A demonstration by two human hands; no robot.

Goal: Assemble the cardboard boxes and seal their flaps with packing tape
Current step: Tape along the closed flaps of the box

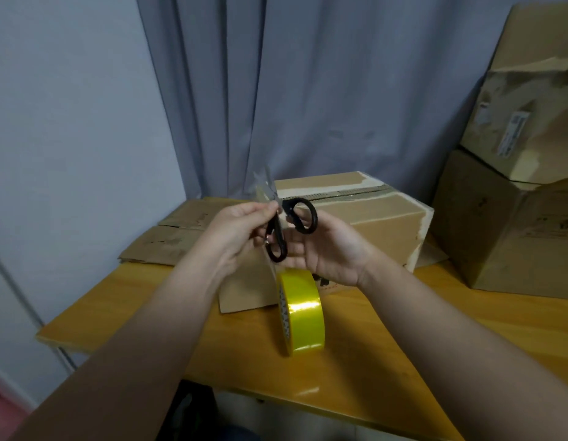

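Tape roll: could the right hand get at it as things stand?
Probably yes: the tape roll stands on edge on the table just below the right hand, nothing between, though both hands are on the scissors.

Single head-worn view, forward and downward, close over the wooden table (387,361) toward the curtain (308,90).

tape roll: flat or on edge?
On edge. The yellow tape roll stands on its rim on the table, glossy band facing the camera, in front of the box.
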